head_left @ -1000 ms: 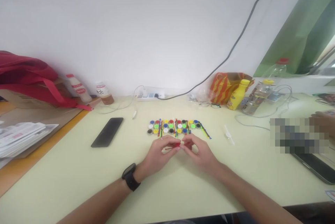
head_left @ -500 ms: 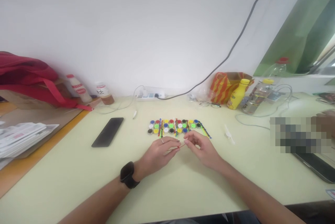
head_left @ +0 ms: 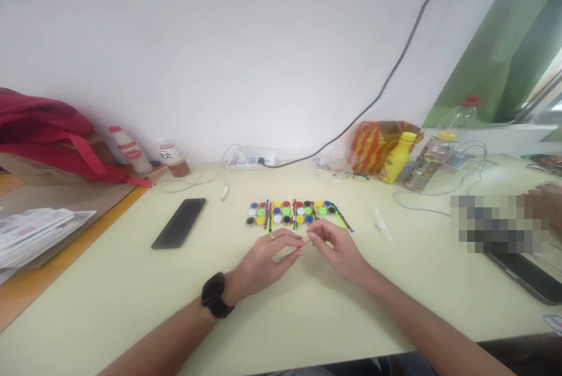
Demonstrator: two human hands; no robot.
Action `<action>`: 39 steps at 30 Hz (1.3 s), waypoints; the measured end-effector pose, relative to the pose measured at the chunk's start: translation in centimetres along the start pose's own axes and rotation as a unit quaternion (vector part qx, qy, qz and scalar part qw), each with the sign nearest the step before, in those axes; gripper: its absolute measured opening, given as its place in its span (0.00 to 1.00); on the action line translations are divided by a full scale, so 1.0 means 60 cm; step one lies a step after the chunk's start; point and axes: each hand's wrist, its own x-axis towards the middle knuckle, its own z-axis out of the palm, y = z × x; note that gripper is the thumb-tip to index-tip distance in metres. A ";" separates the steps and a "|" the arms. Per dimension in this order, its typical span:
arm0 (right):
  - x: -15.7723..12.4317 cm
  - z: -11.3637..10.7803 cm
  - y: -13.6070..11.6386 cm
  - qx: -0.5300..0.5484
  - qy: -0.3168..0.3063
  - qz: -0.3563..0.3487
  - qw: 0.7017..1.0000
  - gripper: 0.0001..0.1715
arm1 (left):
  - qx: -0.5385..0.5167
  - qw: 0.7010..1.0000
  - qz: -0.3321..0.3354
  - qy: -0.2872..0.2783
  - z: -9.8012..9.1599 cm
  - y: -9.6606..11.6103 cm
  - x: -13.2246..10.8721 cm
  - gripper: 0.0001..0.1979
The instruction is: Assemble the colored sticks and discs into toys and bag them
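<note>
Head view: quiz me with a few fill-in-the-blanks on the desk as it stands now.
The hand with the black wristwatch is the person's ____ hand.
The black smartphone lies to the ____ of the rows of bottle caps.
The bottle standing in front of the striped bag is ____.

Missing words: left, left, yellow.
</note>
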 end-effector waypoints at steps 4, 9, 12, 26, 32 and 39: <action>0.000 0.001 -0.002 0.015 -0.005 -0.002 1.000 0.16 | -0.090 0.994 -0.056 -0.018 -0.002 0.012 0.005 0.05; -0.002 -0.004 -0.007 0.025 0.042 -0.013 0.999 0.18 | -0.229 0.961 -0.152 -0.001 0.008 0.004 0.008 0.09; -0.006 -0.010 -0.014 -0.031 0.043 -0.056 0.997 0.17 | -0.278 0.940 -0.196 0.026 0.012 -0.006 0.007 0.11; -0.011 -0.013 -0.014 0.031 -0.108 0.024 0.993 0.39 | -0.336 0.913 -0.225 0.057 0.005 -0.005 0.012 0.12; -0.008 -0.004 -0.021 0.112 -0.016 0.050 0.992 0.26 | -0.321 0.921 -0.212 0.061 0.005 -0.009 0.008 0.10; -0.005 -0.007 -0.012 0.197 -0.093 0.149 0.965 0.43 | -0.247 0.940 -0.213 0.100 0.000 -0.008 0.012 0.11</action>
